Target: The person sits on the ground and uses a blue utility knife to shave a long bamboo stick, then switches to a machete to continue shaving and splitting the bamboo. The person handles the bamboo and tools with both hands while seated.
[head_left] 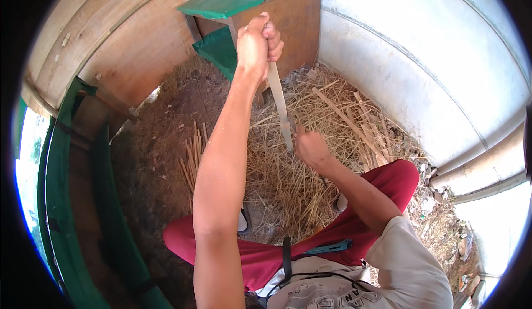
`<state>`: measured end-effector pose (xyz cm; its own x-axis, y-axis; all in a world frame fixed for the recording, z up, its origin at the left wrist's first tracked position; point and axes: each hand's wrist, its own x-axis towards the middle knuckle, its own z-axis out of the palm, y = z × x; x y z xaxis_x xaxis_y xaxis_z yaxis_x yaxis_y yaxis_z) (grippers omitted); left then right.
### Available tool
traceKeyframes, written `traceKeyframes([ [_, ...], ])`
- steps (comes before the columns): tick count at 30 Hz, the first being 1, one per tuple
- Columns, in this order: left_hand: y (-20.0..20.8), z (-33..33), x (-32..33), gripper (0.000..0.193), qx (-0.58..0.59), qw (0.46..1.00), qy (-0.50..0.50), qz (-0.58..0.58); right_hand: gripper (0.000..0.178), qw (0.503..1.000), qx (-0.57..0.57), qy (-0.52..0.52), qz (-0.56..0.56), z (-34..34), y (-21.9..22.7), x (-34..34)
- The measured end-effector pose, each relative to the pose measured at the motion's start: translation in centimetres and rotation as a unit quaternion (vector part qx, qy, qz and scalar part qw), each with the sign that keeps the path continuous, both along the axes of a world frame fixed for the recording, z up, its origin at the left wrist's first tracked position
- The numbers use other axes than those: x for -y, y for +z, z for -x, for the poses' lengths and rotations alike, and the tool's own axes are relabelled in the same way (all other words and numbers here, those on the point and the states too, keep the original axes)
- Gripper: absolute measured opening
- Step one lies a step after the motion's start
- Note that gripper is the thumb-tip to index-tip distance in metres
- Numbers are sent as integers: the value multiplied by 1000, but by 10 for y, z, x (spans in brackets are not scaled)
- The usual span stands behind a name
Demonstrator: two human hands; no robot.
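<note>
My left hand (259, 46) is stretched far forward, closed in a fist round the upper end of a long, flat, pale bamboo strip (279, 98). The strip slants down toward me, its lower end by my right hand (311, 149). That hand is closed too, round what looks like a knife (292, 123); only a short dark piece of it shows against the strip, and its handle is hidden by my fingers. Below both hands lies a heap of thin, straw-coloured shavings (282, 181), between my bent legs in red trousers.
A bundle of split sticks (193, 149) lies left of the shavings, partly behind my left forearm. Longer strips (346, 121) lie to the right. A wooden box with a green cover (302, 29) stands ahead. Pale sheeting (399, 82) walls the right, wooden panels (133, 37) the left.
</note>
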<state>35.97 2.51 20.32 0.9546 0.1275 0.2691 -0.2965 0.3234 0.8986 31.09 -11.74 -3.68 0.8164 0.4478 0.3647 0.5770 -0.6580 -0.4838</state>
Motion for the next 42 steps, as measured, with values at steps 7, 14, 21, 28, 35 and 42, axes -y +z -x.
traceKeyframes([
  [7, -9, 5, 7, 42, 7, 1000, 5, -16, 20, 998, -38, 37, 23, 0, 27, 2],
  [14, -7, -3, 14, 42, 3, 1000, 1, -28, 13, 988, -130, 62, -56, -21, 35, 19],
  [21, -6, -4, 14, 42, 7, 1000, 6, -17, 12, 996, -30, 68, -39, -21, 20, 23],
  [28, -9, 1, -1, 42, 8, 1000, 20, -18, 9, 988, 104, 42, -109, 2, 100, 5],
  [35, -4, 0, -1, 41, -6, 999, 44, -3, 21, 990, -89, 51, 95, 2, -52, -1],
  [42, -5, 0, -6, 43, -4, 1000, 4, -15, 15, 981, -190, 30, 3, -17, -57, 9],
])
